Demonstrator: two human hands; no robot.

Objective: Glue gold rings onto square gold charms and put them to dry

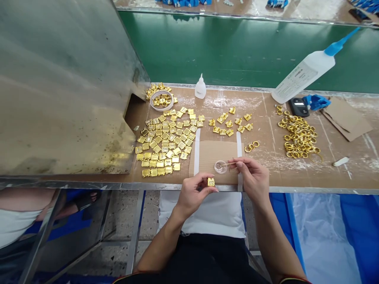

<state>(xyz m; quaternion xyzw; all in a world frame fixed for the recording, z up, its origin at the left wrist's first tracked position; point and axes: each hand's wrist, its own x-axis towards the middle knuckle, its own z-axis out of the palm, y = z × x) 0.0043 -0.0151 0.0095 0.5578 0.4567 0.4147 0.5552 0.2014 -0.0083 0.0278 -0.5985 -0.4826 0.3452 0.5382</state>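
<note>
Between thumb and fingers, my left hand (pixel 194 193) pinches a small gold rectangular piece (pixel 211 182) at the bench's front edge. My right hand (pixel 251 175) grips a thin stick (pixel 232 163), its tip in a small clear round dish (pixel 220 167). That dish sits on a cardboard pad (pixel 210 154) taped down by white strips. Many flat gold pieces (pixel 166 136) lie in rows to the left. Beyond the pad are several gold pieces with raised parts (pixel 229 124). A few gold rings (pixel 252 146) lie just past my right hand.
A pile of gold rings (pixel 300 136) lies at right, near a black device (pixel 299 107) and a large leaning white bottle (pixel 304 75). A small dropper bottle (pixel 200 87) stands at the back. A tape roll (pixel 161 109) rests on gold pieces. A metal panel (pixel 65 86) blocks the left.
</note>
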